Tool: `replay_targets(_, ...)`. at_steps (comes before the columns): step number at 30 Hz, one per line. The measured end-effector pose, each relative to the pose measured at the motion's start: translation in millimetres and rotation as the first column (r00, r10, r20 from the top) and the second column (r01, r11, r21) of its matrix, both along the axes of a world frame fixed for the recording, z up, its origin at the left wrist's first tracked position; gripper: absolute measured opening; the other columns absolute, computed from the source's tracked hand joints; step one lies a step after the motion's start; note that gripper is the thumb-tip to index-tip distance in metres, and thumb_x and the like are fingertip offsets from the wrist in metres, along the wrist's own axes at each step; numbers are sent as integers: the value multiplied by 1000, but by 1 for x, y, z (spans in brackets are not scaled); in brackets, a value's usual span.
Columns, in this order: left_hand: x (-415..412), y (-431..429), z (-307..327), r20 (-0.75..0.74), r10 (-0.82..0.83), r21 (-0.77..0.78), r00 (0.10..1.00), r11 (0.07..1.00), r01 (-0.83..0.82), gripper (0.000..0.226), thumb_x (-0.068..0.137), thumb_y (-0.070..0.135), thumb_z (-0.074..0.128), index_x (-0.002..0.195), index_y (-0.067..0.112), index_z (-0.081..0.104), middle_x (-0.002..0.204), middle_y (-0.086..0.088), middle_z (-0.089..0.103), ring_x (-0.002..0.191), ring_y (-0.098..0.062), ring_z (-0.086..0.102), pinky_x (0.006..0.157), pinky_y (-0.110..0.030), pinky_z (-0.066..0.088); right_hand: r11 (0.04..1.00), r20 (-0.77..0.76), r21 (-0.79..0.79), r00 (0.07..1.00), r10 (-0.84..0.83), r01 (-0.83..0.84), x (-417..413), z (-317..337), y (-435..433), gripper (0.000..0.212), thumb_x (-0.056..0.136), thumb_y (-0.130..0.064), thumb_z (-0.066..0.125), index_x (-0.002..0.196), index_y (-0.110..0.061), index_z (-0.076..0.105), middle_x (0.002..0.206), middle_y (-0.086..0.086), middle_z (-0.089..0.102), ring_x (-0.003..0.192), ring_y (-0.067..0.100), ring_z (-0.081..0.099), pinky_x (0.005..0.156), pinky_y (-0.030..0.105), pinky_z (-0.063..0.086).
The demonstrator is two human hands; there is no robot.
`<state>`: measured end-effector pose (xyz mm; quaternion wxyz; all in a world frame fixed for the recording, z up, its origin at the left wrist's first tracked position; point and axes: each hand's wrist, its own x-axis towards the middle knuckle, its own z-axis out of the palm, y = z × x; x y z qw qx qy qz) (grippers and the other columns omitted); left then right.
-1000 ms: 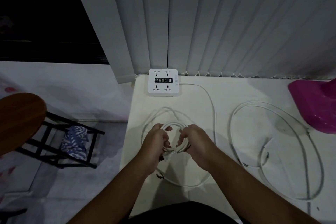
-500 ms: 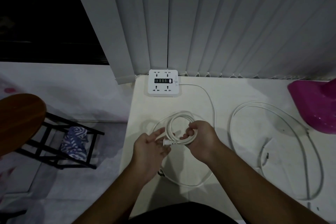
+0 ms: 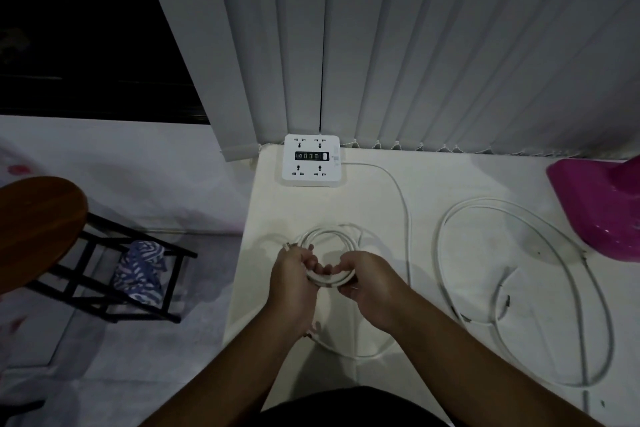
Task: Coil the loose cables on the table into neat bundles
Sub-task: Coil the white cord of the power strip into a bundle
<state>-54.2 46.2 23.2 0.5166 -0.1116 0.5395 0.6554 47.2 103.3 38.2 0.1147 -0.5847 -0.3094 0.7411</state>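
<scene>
A thin white cable is wound into a small round coil just above the white table. My left hand grips the coil's near left side, and a plug end sticks out above its knuckles. My right hand grips the coil's near right side. Its loose tail runs from the power strip down and curves under my wrists. A second, thicker white cable lies in wide loose loops on the table's right half.
A white power strip sits at the table's far left corner against vertical blinds. A magenta plastic object stands at the right edge. Left of the table, on the floor, are a wooden stool and a black rack holding striped cloth.
My left hand, open half a second ago, has closed on the coil's left side. The coil has tightened and the plug end now sticks out above my left hand.
</scene>
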Motion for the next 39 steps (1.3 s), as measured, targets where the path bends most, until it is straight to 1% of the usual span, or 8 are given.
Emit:
replay_targets(5,-14,4,3,-281,-204,-133,938,976,172,18,86,-3,37,85,4,54,57,-2,42,50,-16,39,54,-30,38,989,-120,146,993,8,9,-1,8,9,9,82,3,57,81,-6,56,74,12,52,67,21,54,76,39,49)
replay_targets(11,-18,12,16,-372,-433,-236,821,900,368,17,83,-2,43,80,7,57,48,0,48,50,-20,44,59,-34,40,989,-50,149,999,20,-12,-1,17,12,10,88,-1,51,90,-7,59,75,9,51,65,20,51,69,38,54)
replay_targets(16,-23,8,22,-209,-381,7,901,921,390,28,85,-1,60,112,5,62,83,-13,68,78,-23,65,71,-33,49,988,-32,34,988,-148,149,-3,20,11,21,90,0,43,91,-4,63,65,5,41,58,19,39,72,38,48)
replay_targets(20,-17,-7,14,-14,-373,136,928,918,372,8,87,6,61,95,8,60,77,-7,58,68,-15,59,70,-31,48,970,-109,-67,965,-239,232,0,20,11,17,90,2,41,81,-6,53,56,4,33,54,20,34,65,35,42)
replay_targets(23,-12,-11,7,-22,-305,125,952,944,305,25,85,-1,53,109,1,59,82,-14,55,67,-19,58,74,-36,50,986,-55,-42,985,-162,160,2,16,7,16,88,2,41,80,-6,51,59,5,36,54,19,35,61,32,35)
replay_targets(27,-15,-2,7,-241,-279,-84,930,960,267,27,85,1,43,105,10,59,65,-6,53,48,-16,46,53,-30,44,997,123,31,990,69,-74,1,12,2,14,83,6,46,78,-2,56,70,14,52,61,26,49,67,35,44)
replay_targets(32,-18,5,4,-360,-337,-214,870,938,274,14,86,13,40,90,16,53,57,0,45,41,-11,32,42,-23,29,975,-55,185,990,132,-120,2,13,3,43,81,1,55,122,-12,56,95,20,64,83,27,60,75,41,48)
replay_targets(39,-25,7,11,-346,-418,-170,840,908,382,25,87,30,46,107,17,54,95,-14,63,78,-24,62,59,-35,52,832,141,442,942,303,-334,6,11,10,19,103,-35,52,114,-25,64,102,-3,68,77,10,63,60,19,53)
